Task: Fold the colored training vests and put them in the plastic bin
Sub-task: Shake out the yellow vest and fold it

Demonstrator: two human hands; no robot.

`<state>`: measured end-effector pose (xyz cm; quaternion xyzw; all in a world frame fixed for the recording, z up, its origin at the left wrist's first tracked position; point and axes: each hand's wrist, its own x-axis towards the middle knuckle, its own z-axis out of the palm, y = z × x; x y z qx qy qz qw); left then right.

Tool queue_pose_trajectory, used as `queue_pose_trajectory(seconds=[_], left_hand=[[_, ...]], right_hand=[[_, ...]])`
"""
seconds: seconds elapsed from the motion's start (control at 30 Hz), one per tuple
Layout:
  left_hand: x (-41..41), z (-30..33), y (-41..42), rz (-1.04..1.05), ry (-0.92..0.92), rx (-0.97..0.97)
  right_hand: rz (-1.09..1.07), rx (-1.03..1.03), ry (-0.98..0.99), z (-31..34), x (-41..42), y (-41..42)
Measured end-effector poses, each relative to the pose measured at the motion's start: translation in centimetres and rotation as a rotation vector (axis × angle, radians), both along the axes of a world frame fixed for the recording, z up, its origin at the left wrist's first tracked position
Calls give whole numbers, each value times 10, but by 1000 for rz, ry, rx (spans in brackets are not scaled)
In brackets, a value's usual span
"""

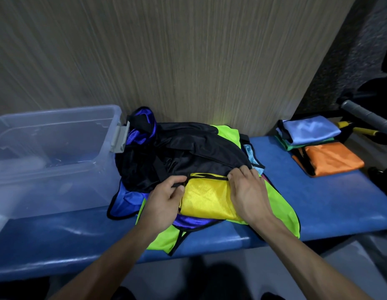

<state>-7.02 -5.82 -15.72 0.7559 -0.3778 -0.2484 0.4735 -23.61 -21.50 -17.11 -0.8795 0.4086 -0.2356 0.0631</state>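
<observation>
A heap of training vests lies mid-bench: a black vest (184,152) on top, a yellow vest (206,199) in front, a neon green vest (164,239) hanging over the bench edge, and blue vests (125,202) underneath. My left hand (164,201) pinches the black trim at the yellow vest's top left corner. My right hand (247,191) grips the same vest's top right corner, fingers curled over the edge. The clear plastic bin (58,169) stands on the left end of the bench, touching the heap.
The blue padded bench (318,202) runs left to right against a wood-grain wall. At the right end sit folded vests: light blue (309,129) on green (305,144), and orange (331,158) in front. A grey padded bar (366,118) lies beyond.
</observation>
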Motion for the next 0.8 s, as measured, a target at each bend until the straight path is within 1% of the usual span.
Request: queue_pose_trajectory(seconds=[0.07,0.2,0.3,0.37,0.4,0.5,0.67,0.7,0.8], left_hand=[[0,1,4,-38,-45,35],[1,14,5,-67,-239,62],[9,28,-3,-32,-448,-16],[10,39,-11,-88,-554,-82],[10,43,-16,-136,-586,-69],[10,47,-26,-209,-662,94],[9,49,-34,-170,-718,173],[11,49,-35,-174,-704,174],[19,46,-39,-197,-529,101]], right_hand=[[0,5,16,0,0,1],[3,28,33,2,0,1],[2,24,27,3,-1,2],[-4,29,28,3,-2,2],[-5,36,28,3,-1,3],[-3,59,39,5,-1,3],[12,67,36,7,-3,3],[14,59,26,7,-3,3],[14,55,9,5,-4,2]])
